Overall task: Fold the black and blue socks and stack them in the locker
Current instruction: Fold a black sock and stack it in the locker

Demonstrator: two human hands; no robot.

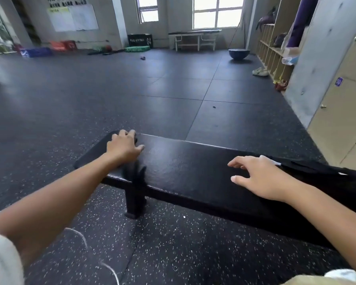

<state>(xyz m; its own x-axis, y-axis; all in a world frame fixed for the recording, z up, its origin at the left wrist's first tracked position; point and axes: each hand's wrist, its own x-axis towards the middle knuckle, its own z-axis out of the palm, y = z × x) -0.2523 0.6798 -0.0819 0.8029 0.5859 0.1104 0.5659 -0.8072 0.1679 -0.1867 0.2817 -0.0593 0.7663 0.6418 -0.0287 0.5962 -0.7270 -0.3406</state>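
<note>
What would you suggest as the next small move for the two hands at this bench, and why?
Probably bring the right hand onto the black sock lying just behind it on the bench and take a grip. Its fingers are spread and hold nothing, and the sock lies flat, not yet folded. The left hand only rests near the bench's far end.

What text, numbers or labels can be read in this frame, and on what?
"04": black plyo box by the far wall.
"50": purple tag on a locker door.
Smaller print on the black plyo box and green box: too blurred to read.
Wall posters: too blurred to read.
</note>
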